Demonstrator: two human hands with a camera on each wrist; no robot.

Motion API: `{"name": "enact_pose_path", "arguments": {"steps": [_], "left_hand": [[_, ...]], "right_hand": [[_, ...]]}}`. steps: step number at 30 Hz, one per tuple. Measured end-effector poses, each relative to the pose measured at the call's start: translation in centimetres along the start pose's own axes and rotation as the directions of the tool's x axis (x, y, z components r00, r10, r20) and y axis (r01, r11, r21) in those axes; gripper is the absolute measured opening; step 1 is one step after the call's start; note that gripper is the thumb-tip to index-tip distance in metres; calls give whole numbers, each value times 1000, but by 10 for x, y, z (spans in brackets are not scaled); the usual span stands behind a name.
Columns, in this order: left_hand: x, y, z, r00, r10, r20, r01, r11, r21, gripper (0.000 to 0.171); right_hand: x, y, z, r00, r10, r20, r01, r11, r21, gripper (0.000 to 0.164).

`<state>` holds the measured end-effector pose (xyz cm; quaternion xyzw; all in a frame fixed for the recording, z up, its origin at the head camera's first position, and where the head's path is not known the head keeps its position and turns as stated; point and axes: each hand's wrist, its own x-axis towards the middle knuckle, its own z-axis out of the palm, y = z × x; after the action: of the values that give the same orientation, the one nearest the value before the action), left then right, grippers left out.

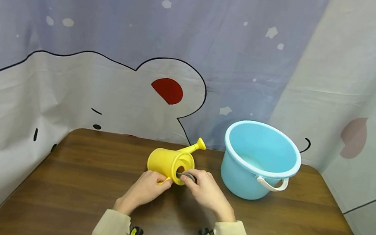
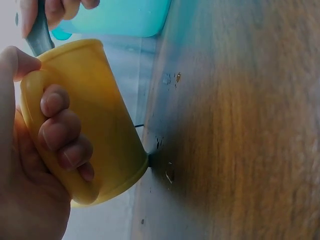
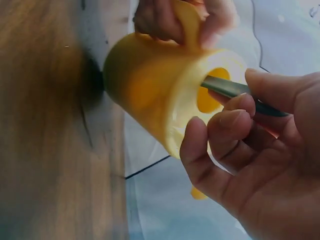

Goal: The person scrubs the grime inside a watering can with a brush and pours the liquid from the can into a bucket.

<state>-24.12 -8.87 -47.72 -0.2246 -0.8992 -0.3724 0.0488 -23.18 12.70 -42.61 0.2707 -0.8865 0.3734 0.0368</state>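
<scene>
A yellow watering can (image 1: 163, 161) is tilted over the wooden table, its round top opening turned toward the right hand and its spout pointing up at the back. My left hand (image 1: 146, 188) grips its handle, fingers curled through the loop in the left wrist view. Between thumb and fingers, my right hand (image 1: 207, 190) pinches a slim dark grey-green handle (image 3: 230, 89). The far end of that handle goes through the opening and is hidden inside the can, so I cannot tell what tool it belongs to. Fingertips of the right hand are right at the can's rim.
A light blue bucket (image 1: 237, 181) with a white carrying handle (image 1: 272, 187) stands on the table to the right, behind the right hand. Small wet-looking drops (image 2: 178, 77) lie on the wooden tabletop (image 1: 85, 187). A printed curtain (image 1: 76, 85) hangs along the back and sides.
</scene>
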Motion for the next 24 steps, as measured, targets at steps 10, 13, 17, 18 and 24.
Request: {"name": "enact_pose_path", "arguments": {"steps": [10, 13, 17, 18, 24], "left_hand": [[-1, 2, -2, 1000, -21, 3, 21, 999, -26, 42], [0, 2, -2, 1000, -26, 5, 26, 999, -27, 42], [0, 2, -1, 1000, -19, 2, 19, 999, -27, 42], [0, 2, -1, 1000, -18, 1, 18, 999, -28, 42], [0, 2, 0, 1000, -19, 5, 19, 999, -28, 43]], "right_hand": [[-6, -5, -25, 999, 29, 35, -31, 999, 32, 16], [-7, -6, -29, 999, 46, 29, -47, 998, 34, 15], [-7, -9, -30, 997, 78, 15, -79, 996, 49, 15], [-6, -9, -28, 997, 80, 11, -81, 995, 50, 15], [-3, -5, -13, 991, 133, -6, -132, 988, 84, 16]]}}
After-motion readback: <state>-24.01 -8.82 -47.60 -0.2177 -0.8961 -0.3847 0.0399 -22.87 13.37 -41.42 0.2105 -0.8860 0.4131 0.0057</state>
